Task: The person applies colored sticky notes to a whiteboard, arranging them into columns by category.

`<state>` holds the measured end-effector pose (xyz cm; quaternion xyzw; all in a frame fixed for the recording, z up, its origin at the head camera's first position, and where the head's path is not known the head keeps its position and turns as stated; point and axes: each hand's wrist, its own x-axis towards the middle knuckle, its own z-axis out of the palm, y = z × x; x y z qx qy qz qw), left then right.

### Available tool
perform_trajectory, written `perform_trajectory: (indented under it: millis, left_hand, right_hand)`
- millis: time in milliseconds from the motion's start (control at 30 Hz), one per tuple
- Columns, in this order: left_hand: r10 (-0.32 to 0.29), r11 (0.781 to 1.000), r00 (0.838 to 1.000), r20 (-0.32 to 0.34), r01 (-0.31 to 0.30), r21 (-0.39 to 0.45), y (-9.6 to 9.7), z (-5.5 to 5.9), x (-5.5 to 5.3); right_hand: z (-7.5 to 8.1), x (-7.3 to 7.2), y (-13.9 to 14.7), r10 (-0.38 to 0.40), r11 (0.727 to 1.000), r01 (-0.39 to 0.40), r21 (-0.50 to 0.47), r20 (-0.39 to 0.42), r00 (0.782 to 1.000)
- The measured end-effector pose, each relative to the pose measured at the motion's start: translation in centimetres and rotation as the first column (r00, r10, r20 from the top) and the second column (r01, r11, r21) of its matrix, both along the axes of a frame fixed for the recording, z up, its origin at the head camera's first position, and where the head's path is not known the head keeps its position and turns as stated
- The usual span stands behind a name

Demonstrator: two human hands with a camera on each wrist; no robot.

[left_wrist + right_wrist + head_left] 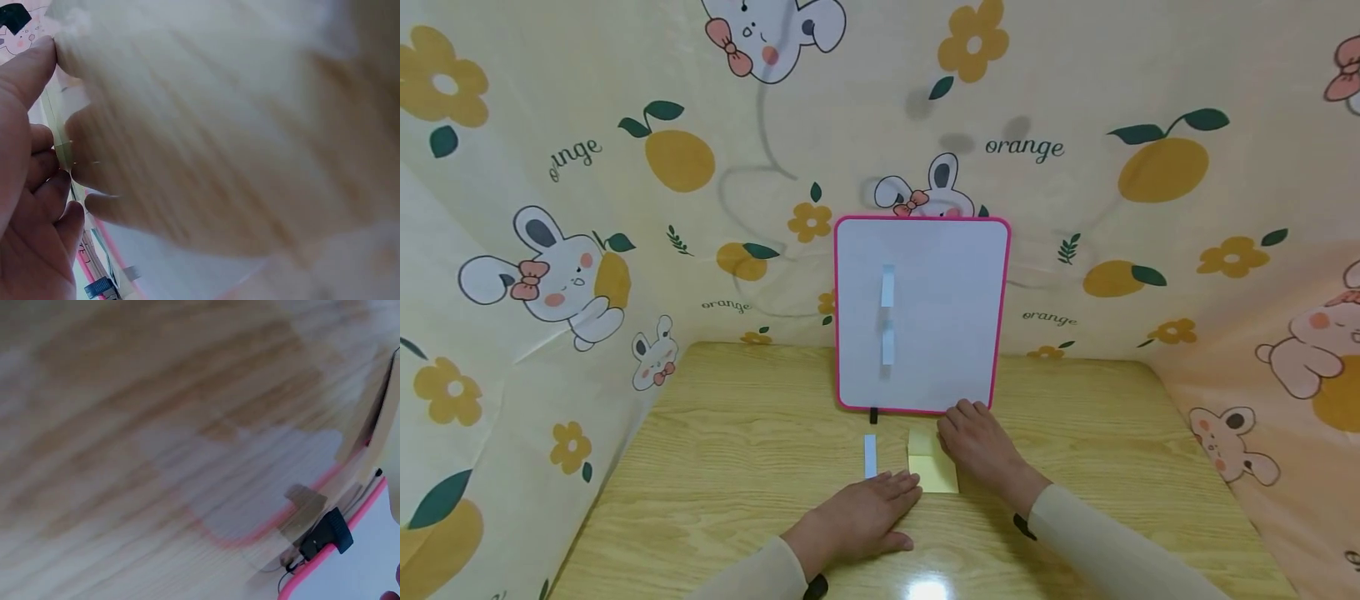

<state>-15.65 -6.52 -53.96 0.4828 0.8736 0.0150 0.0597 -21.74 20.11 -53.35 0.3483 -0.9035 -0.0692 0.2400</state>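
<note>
A yellow sticky note [936, 475] lies on the table, a line crossing it below its paler top strip. Flat beside its lower left corner is my left hand [868, 512], palm down, with the fingertips right at the note's edge. My right hand [981, 446] bends its fingers over the note's upper right corner; its thumb and grip are hidden, so I cannot tell if it pinches the paper. Left of the note lies a light blue paper strip [870, 456]. In the left wrist view, my left fingers [53, 181] reach the table surface.
Behind the hands a whiteboard [940, 317] with a pink rim stands upright, bearing two light blue strips [888, 287] one above the other. A black clip [873, 416] sits at its lower edge. The wooden table [737, 458] meets a cloth backdrop printed with rabbits and oranges.
</note>
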Motion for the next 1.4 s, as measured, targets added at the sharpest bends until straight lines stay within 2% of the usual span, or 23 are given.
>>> perform_trajectory:
  millis: [333, 500, 767, 867, 1000, 1167, 1267, 1400]
  left_hand:
    - [-0.002, 1.000, 1.000, -0.013, 0.002, 0.013, -0.2, -0.1, 0.1]
    - [0.001, 1.000, 1.000, 0.000, -0.001, 0.006, -0.2, -0.3, 0.0]
    - [-0.006, 1.000, 1.000, 0.007, 0.006, 0.012, -0.2, -0.2, -0.1]
    - [-0.002, 1.000, 1.000, 0.022, 0.001, 0.015, -0.3, -0.1, -0.1]
    - [-0.004, 1.000, 1.000, 0.024, 0.003, 0.018, -0.3, 0.0, -0.1]
    - [-0.012, 1.000, 1.000, 0.008, 0.012, 0.016, -0.3, -0.1, 0.0]
    - [-0.011, 1.000, 1.000, 0.003, 0.011, 0.019, -0.3, -0.3, 0.0]
    - [-0.008, 1.000, 1.000, 0.001, 0.008, 0.026, -0.2, -0.5, 0.0]
  right_hand:
    - [-0.1, -1.2, -0.7, -0.079, 0.997, 0.079, 0.022, 0.028, 0.996]
    - [-0.1, -1.7, -0.7, -0.098, 0.995, 0.098, 0.031, 0.014, 0.995]
    - [0.3, -2.1, -0.6, -0.115, 0.993, 0.115, 0.009, 0.004, 0.993]
    - [0.7, -2.2, -0.5, -0.121, 0.992, 0.121, -0.035, -0.007, 0.993]
    - [1.7, -2.6, -0.1, -0.118, 0.985, 0.113, -0.127, -0.032, 0.992]
    - [3.5, -2.9, 0.7, -0.041, 0.989, 0.025, -0.148, -0.101, 0.994]
    - [5.1, -3.0, 1.1, 0.001, 0.984, -0.028, -0.178, -0.153, 0.988]
    - [7.9, -3.6, 1.3, 0.005, 0.973, -0.059, -0.225, -0.232, 0.973]
